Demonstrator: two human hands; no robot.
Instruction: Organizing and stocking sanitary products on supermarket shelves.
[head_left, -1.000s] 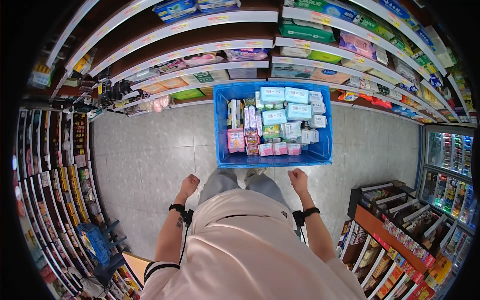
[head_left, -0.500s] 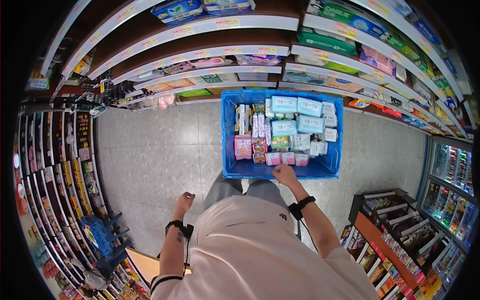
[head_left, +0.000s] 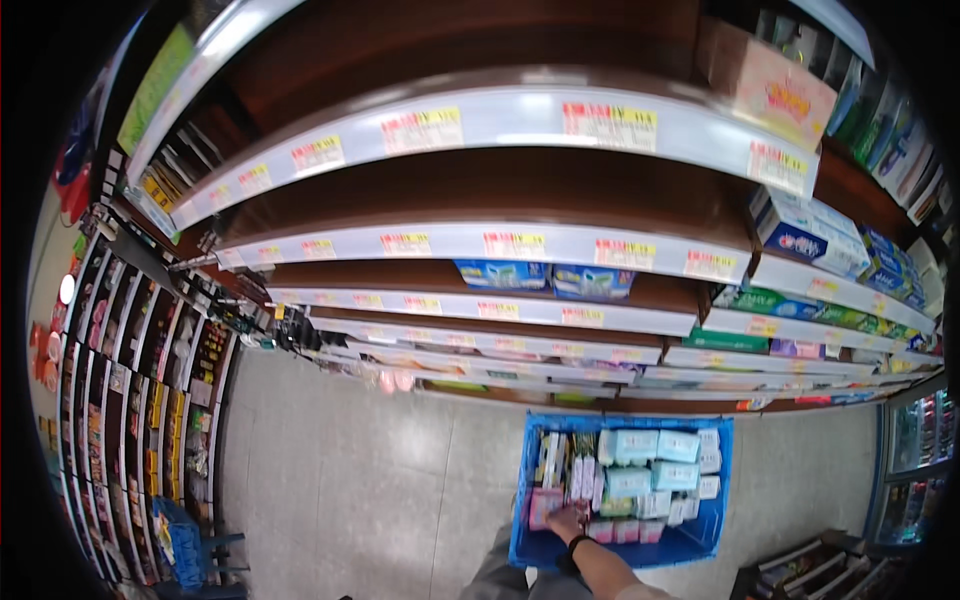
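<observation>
A blue plastic crate (head_left: 717, 540) stands on the floor, packed with small goods. My right hand (head_left: 568, 520) reaches into its front left part, over small red packs and beside a pink package (head_left: 541, 507). The fingers are blurred and partly hidden, so whether they grip anything does not show. Light blue soft packs (head_left: 676, 446) fill the back of the crate, with white packs (head_left: 708, 487) along its right side. A row of small pink-and-white packs (head_left: 626, 531) lies near the front. My left hand is out of view.
Long shelves (head_left: 480, 190) rise beyond the crate, with blue packages (head_left: 500, 273) and a pale pink box (head_left: 780, 90) on them. More stocked racks (head_left: 130, 400) line the left, near a blue stool-like object (head_left: 180, 540). A dark display rack (head_left: 810, 570) stands at lower right.
The view has tilted up toward the shelves, so the crate sits lower and further right. My right hand has gone from the crate's front edge into it. My left hand has left the picture.
</observation>
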